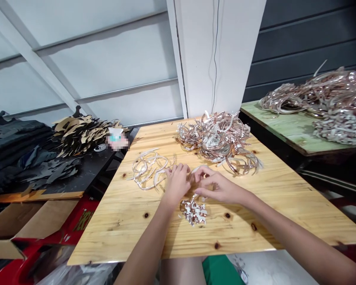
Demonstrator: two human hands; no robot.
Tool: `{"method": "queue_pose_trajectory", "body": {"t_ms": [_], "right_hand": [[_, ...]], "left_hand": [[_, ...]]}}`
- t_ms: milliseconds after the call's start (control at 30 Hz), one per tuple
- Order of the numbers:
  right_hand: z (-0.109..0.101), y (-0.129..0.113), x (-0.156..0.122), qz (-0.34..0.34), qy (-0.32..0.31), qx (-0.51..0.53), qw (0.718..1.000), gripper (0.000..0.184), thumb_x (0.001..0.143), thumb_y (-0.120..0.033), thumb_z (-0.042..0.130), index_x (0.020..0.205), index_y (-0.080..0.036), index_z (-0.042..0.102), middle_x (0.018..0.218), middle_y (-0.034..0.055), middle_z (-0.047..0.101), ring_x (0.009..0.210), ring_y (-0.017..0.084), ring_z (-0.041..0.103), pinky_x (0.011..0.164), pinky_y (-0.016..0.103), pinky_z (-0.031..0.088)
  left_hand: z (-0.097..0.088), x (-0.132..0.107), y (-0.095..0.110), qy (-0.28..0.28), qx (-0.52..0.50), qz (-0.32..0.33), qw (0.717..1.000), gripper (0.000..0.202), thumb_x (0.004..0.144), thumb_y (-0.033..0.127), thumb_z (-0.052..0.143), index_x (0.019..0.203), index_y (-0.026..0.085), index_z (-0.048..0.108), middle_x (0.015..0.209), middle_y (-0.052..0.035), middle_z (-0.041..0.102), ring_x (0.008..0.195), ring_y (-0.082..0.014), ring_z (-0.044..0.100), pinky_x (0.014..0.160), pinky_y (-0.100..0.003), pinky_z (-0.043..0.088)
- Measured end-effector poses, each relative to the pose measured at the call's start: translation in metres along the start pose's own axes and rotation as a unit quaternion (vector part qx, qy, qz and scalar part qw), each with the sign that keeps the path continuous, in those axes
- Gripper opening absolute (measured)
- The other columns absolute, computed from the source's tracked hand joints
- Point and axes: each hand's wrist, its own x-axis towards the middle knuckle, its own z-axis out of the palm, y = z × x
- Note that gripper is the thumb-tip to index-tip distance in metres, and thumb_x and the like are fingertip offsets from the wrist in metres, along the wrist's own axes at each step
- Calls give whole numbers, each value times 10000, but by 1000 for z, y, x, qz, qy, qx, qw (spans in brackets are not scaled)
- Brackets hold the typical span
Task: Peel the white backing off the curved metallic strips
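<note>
My left hand (178, 182) and my right hand (216, 186) come close together over the middle of the wooden table. A thin, shiny strip (194, 171) shows between them. Both hands have their fingers bent in around it, though the fingers cover most of the strip. Just below the hands lies a small heap of cut white and copper-coloured scraps (193, 211). Loose curled strips (148, 168) are spread to the left of my left hand. Beyond my right hand sits a big tangled pile of metallic copper and white strips (215, 136).
The wooden table (121, 225) has its front edge close to my lap. On the right, a green-topped table (290, 128) carries more shiny strips (329, 95). To the left, a dark table (89, 174) bears dark and tan cut pieces (80, 132), with an open cardboard box (44, 221) below.
</note>
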Motion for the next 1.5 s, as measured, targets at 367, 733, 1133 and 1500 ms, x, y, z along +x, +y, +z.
{"method": "queue_pose_trajectory", "body": {"t_ms": [367,733,1133,1500], "right_hand": [[-22,23,3,178,262,-196,928,351,971,-486,580,753,-220,513,691,-10,581,626,166,522,610,285,348],[-16,35,0,294,166,-308,889,140,936,-310,595,843,-207,611,800,38,721,751,194,659,624,270,339],[-9,34,-2,336,127,-360,861,92,917,-217,569,829,-200,594,783,91,714,721,229,662,561,289,250],[-27,25,-1,236,382,-202,870,233,980,-383,512,1088,-193,592,578,-20,623,501,189,535,562,290,331]], "left_hand": [[-1,4,3,28,-45,-46,998,215,1051,332,466,913,198,563,841,-27,698,881,-230,646,855,-392,335],[-3,-6,26,97,113,120,982,669,1057,477,343,1640,201,167,1697,-60,246,1592,-265,105,1269,-511,138],[1,-10,32,87,151,107,979,721,1049,472,340,1646,213,28,1702,-24,187,1599,-270,57,1290,-569,143],[7,-10,30,85,147,88,982,723,1052,496,307,1644,191,25,1708,-27,140,1599,-273,39,1285,-583,143]]}}
